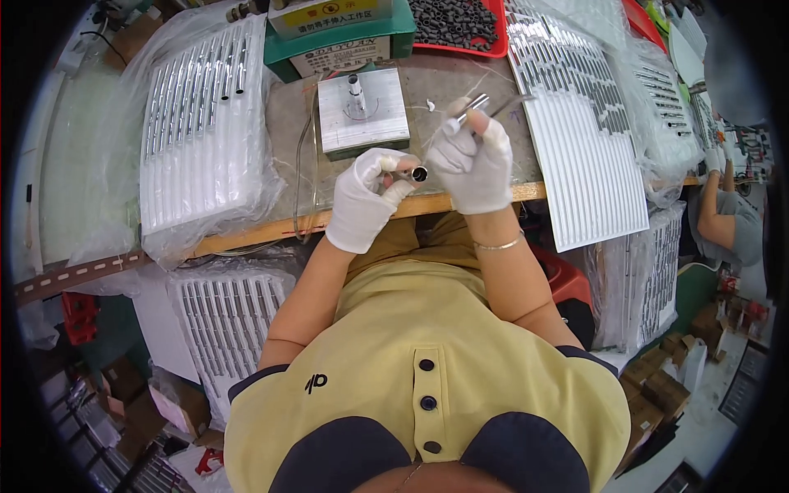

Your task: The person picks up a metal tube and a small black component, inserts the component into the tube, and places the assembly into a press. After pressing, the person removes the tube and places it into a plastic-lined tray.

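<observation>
My left hand [362,205], in a white glove with bare fingertips, is closed round a shiny metal tube [419,173]; its dark open end shows between the fingers. To the right, my gloved right hand [472,164] is raised, pinching a second shiny metal tube [465,115] between thumb and fingers; its far part is blurred. The two tubes are apart. Just beyond my hands stands a square metal block [378,123] on a green base, with an upright metal post [356,92] on top.
On the left, a white ribbed tray [177,193] holds several chrome tubes; another ribbed tray [588,197] with tubes lies right. Behind are a green machine [341,45] and a red bin [497,41] of small dark parts. A wooden edge [246,240] borders the bench. Another person [727,214] works far right.
</observation>
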`<state>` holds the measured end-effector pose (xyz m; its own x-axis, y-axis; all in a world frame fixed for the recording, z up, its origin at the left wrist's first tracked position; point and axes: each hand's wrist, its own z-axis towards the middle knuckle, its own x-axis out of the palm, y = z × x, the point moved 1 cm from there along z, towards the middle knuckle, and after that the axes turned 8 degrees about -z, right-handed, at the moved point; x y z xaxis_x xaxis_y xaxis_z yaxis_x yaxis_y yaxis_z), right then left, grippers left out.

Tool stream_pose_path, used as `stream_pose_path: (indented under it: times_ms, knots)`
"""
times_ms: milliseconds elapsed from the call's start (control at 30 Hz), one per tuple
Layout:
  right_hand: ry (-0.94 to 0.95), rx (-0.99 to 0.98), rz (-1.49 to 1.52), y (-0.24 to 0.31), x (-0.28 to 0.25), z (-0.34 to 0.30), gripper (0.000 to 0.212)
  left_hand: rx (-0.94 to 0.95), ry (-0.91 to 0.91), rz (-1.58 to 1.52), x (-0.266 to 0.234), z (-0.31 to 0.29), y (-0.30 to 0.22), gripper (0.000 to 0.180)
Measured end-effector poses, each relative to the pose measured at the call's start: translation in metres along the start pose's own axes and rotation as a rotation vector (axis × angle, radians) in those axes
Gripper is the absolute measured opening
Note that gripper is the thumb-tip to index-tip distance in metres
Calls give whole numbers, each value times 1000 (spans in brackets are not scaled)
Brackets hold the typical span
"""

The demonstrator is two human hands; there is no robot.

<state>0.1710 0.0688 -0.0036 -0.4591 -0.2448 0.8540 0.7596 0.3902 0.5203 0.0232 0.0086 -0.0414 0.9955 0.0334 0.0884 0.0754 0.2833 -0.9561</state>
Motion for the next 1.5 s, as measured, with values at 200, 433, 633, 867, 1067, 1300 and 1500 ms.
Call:
stream_pose_path:
  times_ms: [200,433,633,867,1067,1300,1500]
  knots:
    - [-178,-300,-1291,25,25,-29,9,-85,-33,-7,-8,3,10,27]
    - [68,-530,-2076,31,43,-26,16,37,1,93,-2,4,6,24]
    - [24,-476,-1817,5,20,-19,28,-153,-119,-95,-6,-4,4,25]
    - [-97,-212,-1574,-9,10,13,23,-54,-145,579,-53,35,-24,51]
    - [-161,-255,-1820,-33,13,79,29,-253,66,862,-88,102,-5,39]
    - [-113,50,-2030,-36,19,104,37,-77,-192,43,-121,67,-20,16]
    - [-209,-162,-1834,-31,16,70,59,-210,-249,57,-107,22,-41,13]
